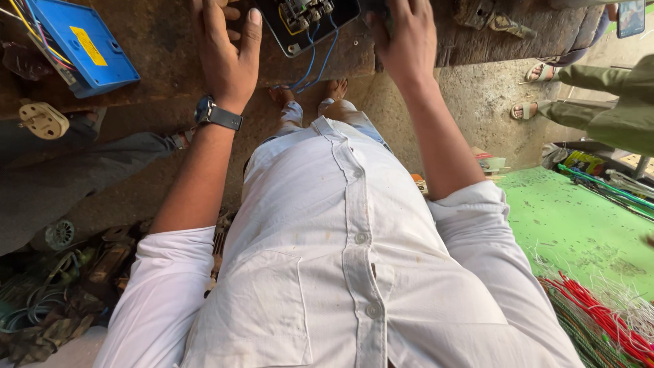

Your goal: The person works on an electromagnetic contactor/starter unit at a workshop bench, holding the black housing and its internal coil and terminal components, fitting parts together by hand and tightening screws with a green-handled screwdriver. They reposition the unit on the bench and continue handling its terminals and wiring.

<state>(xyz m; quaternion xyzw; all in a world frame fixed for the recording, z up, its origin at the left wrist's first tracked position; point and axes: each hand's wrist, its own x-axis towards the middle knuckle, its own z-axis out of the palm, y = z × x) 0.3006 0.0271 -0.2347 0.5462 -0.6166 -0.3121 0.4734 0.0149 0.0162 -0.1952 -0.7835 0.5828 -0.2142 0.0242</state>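
Two hands at the brown wooden bench [170,48] edge: right hand [407,41] grip unclear, fingertips cut off; left hand [228,51] flat, open, beside black electrical box with blue wires [300,20]. Blue plastic case [85,44] near left corner.

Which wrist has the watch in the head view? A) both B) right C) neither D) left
D: a dark watch sits on the wrist of the left hand, which rests flat on the brown bench; the right hand reaches up with a bare wrist beside the black electrical box.
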